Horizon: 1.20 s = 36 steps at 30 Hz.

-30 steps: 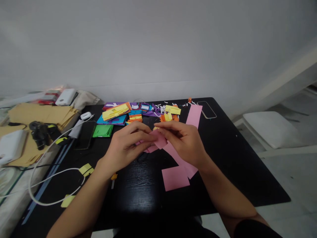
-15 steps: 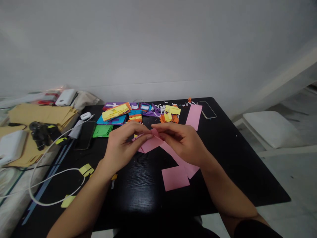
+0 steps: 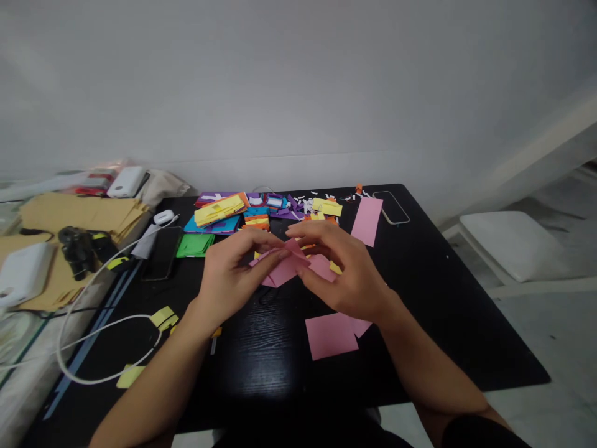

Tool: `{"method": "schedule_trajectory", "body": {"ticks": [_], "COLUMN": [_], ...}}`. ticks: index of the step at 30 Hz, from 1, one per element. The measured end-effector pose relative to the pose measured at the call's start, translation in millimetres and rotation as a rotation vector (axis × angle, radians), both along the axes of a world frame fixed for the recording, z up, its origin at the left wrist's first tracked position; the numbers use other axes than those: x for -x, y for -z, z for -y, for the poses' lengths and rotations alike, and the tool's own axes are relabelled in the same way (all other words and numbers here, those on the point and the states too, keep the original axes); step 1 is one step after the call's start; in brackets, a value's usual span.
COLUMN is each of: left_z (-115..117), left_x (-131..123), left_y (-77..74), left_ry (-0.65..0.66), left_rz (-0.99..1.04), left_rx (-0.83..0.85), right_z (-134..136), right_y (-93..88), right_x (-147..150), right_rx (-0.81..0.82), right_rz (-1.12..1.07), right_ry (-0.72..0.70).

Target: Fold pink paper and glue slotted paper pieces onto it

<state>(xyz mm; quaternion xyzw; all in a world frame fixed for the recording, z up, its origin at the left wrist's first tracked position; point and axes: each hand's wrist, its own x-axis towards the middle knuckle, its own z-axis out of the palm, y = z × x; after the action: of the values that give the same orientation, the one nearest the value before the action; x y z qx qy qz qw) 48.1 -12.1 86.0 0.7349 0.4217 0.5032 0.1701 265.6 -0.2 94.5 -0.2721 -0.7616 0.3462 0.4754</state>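
Thumb and fingers of my left hand pinch a folded piece of pink paper above the middle of the black table. One creased flap of the paper stands up towards my right hand. That hand curves around the paper's right side with thumb and fingers apart, the thumb close to the paper's corner; whether it touches is unclear. More pink paper shows between the right fingers. Below the right wrist lies a flat pink sheet, and another pink sheet rests further back.
Along the back lie yellow paper strips, green paper, purple scraps and a clear phone case. At left are a black phone, a white cable, brown envelopes and a white stool at right.
My right thumb and fingers have spread apart from their pinch on the pink paper. A flap of it now stands raised. My left hand keeps its hold.
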Motion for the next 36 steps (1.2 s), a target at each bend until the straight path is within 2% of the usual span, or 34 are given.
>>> {"method": "schedule_trajectory", "body": {"ticks": [3, 10, 30, 36], "left_z": [1.2, 3.1, 6.2, 8.1], "left_x": [-2.3, -1.4, -6.4, -4.6], "left_y": [2.1, -1.6, -2.6, -8.1], "left_ry": [0.001, 0.018, -0.024, 0.001], "left_rz": [0.029, 0.04, 0.122, 0.102], "left_rx": [0.01, 0.074, 0.105, 0.2], "right_z": [-0.7, -1.6, 3.8, 4.2], "right_y": [6.9, 9.3, 14.4, 14.6], "right_x": [7.1, 9.2, 16.0, 15.3], "right_rx": [-0.119, -0.093, 0.084, 0.123], "right_rz": [0.038, 0.006, -0.116, -0.142], "right_ry": [0.12, 0.193, 0.227, 0.211]}}
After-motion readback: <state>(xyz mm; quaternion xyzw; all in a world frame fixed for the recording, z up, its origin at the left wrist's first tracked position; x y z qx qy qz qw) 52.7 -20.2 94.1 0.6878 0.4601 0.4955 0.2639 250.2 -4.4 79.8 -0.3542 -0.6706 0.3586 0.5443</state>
